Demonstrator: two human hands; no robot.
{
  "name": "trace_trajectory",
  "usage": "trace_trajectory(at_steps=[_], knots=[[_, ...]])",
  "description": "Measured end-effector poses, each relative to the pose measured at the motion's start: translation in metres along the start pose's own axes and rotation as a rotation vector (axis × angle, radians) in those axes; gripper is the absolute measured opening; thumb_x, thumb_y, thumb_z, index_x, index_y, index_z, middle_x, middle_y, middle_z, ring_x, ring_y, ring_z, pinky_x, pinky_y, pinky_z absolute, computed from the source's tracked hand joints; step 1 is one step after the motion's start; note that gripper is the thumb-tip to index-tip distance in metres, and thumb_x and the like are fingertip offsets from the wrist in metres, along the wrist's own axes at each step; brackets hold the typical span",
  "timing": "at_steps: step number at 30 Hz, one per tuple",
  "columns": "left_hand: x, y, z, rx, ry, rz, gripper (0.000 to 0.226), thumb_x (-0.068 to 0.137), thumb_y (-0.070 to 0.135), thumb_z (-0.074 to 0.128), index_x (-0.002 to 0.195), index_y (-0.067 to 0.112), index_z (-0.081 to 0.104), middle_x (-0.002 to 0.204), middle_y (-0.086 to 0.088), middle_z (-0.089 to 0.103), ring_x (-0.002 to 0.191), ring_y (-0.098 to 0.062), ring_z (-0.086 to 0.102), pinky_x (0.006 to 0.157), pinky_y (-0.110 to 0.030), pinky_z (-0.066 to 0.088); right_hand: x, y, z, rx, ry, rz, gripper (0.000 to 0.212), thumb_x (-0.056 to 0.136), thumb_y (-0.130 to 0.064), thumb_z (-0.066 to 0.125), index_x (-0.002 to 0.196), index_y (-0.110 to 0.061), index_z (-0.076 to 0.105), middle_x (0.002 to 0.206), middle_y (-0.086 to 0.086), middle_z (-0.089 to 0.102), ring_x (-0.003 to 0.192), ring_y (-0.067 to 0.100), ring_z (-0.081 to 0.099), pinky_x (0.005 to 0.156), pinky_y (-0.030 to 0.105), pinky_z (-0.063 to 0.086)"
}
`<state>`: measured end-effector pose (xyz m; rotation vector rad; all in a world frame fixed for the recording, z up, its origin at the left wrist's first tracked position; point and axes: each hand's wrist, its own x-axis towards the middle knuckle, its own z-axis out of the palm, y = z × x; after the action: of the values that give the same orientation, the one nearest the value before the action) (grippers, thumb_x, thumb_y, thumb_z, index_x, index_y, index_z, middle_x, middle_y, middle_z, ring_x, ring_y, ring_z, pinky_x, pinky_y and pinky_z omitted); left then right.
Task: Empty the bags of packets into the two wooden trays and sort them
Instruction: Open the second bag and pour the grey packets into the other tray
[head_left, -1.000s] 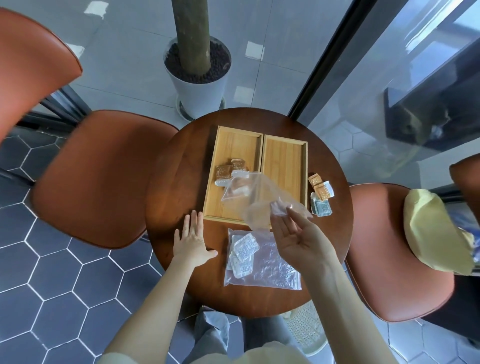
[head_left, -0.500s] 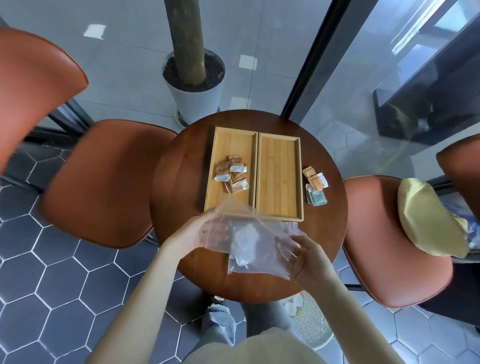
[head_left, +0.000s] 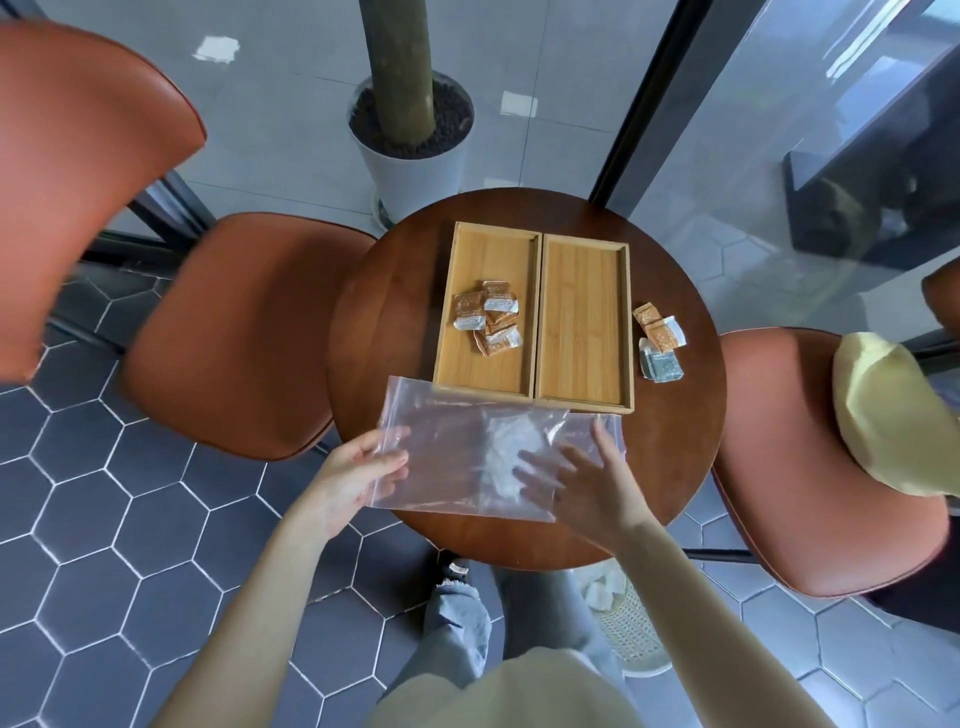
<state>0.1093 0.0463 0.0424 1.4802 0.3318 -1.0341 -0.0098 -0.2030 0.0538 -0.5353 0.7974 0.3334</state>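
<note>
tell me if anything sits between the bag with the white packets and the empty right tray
Nothing visible does. The clear bag, held by the left hand and right hand, hangs just short of the right tray's near rim, and that tray holds nothing. The loose packets lie outside it, to its right.

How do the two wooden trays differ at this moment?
The left tray holds a small pile of brown packets; the right tray holds nothing.
The clear bag's far corner overlaps the left tray's near edge; the right tray's near edge shows whole, uncovered.
A few loose packets lie on the table just beside the right tray, none beside the left tray.
Both are the same light wood, same shape, set side by side and touching.
</note>
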Motion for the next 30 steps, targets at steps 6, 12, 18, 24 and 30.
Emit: trace_trajectory(at_steps=[6, 12, 18, 24, 30], knots=[[0.002, -0.016, -0.028, 0.059, 0.138, 0.012, 0.031, 0.080, 0.010, 0.068, 0.110, 0.021, 0.065, 0.087, 0.001, 0.067, 0.080, -0.014, 0.064, 0.080, -0.029, 0.044, 0.015, 0.024, 0.012, -0.647, 0.134, 0.069, 0.021, 0.079, 0.000, 0.067, 0.098, 0.005, 0.061, 0.080, 0.015, 0.069, 0.067, 0.018, 0.069, 0.059, 0.023, 0.056], [0.025, -0.031, -0.028, 0.036, 0.493, 0.066, 0.036, 0.080, 0.005, 0.068, 0.114, 0.009, 0.059, 0.086, -0.009, 0.065, 0.079, -0.020, 0.061, 0.067, -0.025, 0.043, 0.046, 0.053, 0.021, -0.657, 0.380, -0.063, 0.020, 0.076, -0.010, 0.072, 0.094, -0.006, 0.064, 0.073, 0.003, 0.067, 0.059, 0.010, 0.064, 0.056, 0.021, 0.055], [0.030, -0.037, -0.011, 1.013, 0.801, 0.446, 0.058, 0.086, 0.029, 0.061, 0.135, 0.004, 0.041, 0.139, -0.024, 0.044, 0.127, -0.042, 0.040, 0.101, -0.050, 0.035, 0.077, 0.069, 0.029, -0.729, 0.432, -0.106, 0.016, 0.075, -0.006, 0.069, 0.090, -0.009, 0.063, 0.082, 0.009, 0.066, 0.076, 0.023, 0.064, 0.074, 0.037, 0.059], [0.046, -0.062, 0.045, 1.499, 0.242, 0.549, 0.054, 0.095, 0.038, 0.021, 0.145, 0.018, 0.025, 0.157, -0.010, 0.015, 0.144, -0.029, 0.011, 0.114, -0.051, 0.021, 0.090, 0.073, 0.031, -0.831, 0.483, -0.117, 0.013, 0.086, -0.012, 0.060, 0.097, -0.006, 0.061, 0.078, 0.010, 0.067, 0.059, 0.019, 0.064, 0.059, 0.035, 0.060], [0.067, -0.066, 0.058, 1.534, 0.104, 0.344, 0.053, 0.099, 0.034, 0.016, 0.147, 0.022, -0.003, 0.158, -0.005, -0.012, 0.144, -0.024, -0.012, 0.117, -0.047, 0.003, 0.084, 0.068, 0.023, -0.711, 0.399, -0.052, 0.009, 0.087, -0.007, 0.058, 0.093, -0.003, 0.062, 0.070, 0.010, 0.066, 0.058, 0.017, 0.064, 0.050, 0.022, 0.054]])
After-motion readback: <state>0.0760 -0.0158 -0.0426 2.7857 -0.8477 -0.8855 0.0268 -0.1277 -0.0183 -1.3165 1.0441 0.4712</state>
